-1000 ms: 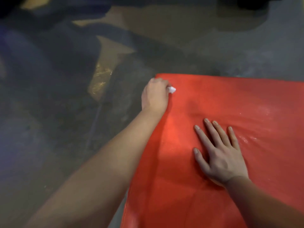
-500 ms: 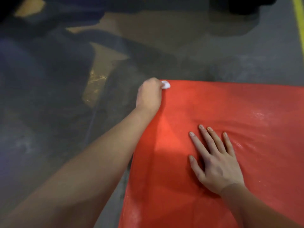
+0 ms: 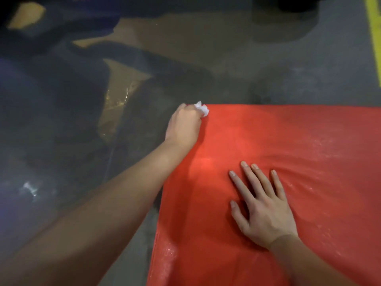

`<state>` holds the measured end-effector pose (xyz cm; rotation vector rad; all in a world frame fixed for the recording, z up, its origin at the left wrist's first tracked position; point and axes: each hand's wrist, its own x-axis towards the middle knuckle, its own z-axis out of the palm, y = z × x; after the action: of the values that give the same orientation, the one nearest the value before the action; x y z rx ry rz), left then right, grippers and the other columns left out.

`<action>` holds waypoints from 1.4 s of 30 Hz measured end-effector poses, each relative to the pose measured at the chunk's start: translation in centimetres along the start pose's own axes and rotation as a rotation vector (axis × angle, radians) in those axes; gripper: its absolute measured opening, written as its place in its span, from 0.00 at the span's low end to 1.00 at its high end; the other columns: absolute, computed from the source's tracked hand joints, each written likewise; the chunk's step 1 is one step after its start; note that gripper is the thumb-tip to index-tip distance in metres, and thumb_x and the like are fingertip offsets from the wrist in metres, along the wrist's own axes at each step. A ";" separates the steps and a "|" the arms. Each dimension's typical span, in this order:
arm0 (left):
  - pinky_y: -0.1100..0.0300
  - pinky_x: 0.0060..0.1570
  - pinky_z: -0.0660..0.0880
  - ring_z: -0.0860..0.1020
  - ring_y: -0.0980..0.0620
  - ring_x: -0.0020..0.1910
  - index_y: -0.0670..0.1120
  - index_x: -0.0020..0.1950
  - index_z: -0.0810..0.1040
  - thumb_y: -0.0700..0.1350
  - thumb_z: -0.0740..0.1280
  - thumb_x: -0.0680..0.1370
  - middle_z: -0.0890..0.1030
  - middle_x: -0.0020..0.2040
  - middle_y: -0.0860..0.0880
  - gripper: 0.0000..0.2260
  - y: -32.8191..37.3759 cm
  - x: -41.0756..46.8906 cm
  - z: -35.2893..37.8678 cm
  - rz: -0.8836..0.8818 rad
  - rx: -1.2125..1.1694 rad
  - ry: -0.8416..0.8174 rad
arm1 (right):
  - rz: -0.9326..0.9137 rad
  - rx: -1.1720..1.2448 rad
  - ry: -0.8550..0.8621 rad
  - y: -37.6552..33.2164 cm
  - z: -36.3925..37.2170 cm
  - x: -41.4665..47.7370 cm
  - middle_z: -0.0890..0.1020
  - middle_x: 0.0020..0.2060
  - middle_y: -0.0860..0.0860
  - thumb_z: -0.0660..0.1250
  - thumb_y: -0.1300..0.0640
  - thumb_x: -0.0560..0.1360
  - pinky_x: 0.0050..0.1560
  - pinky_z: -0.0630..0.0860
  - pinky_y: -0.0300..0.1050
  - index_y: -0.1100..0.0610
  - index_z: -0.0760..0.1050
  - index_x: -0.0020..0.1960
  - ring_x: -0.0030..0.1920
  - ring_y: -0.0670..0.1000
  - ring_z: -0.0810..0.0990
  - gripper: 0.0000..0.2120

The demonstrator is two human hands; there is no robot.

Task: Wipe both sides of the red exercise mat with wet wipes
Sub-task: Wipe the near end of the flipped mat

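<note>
Mat: red exercise mat (image 3: 299,141) lies flat on grey floor (image 3: 288,79); far-left corner is near frame centre, surface w/ wet streaks at right.
L hand: left hand (image 3: 183,129) at that far-left corner, fingers curled round a crumpled white wet wipe (image 3: 202,109), wipe touching the mat edge.
R hand: right hand (image 3: 266,213) lies flat on the mat, fingers straight and spread, holding nothing; mat wrinkles around fingertips.
Floor: yellow line (image 3: 374,38) at far right.

Surroundings: grey floor (image 3: 288,79), blurred.
Yellow stripe (image 3: 374,34) along right edge; brown cardboard pieces (image 3: 185,38) at far side; crinkled shiny film (image 3: 115,104) left; dark shape (image 3: 296,3) at top.
</note>
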<state>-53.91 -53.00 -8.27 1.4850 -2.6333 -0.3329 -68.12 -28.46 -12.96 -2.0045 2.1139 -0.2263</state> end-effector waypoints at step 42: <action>0.46 0.62 0.76 0.80 0.43 0.61 0.53 0.64 0.76 0.32 0.56 0.75 0.77 0.66 0.47 0.24 -0.7 -18.3 -0.6 0.066 -0.085 -0.322 | 0.405 0.135 -0.594 -5.2 -1.5 -14.4 0.16 0.69 0.51 0.54 0.12 0.55 0.73 0.26 0.66 0.48 0.14 0.70 0.72 0.57 0.18 0.69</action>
<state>-43.69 -37.80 -7.52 1.4180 -2.8582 -0.7243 -62.88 -14.43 -9.42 -1.3068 1.9733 0.2576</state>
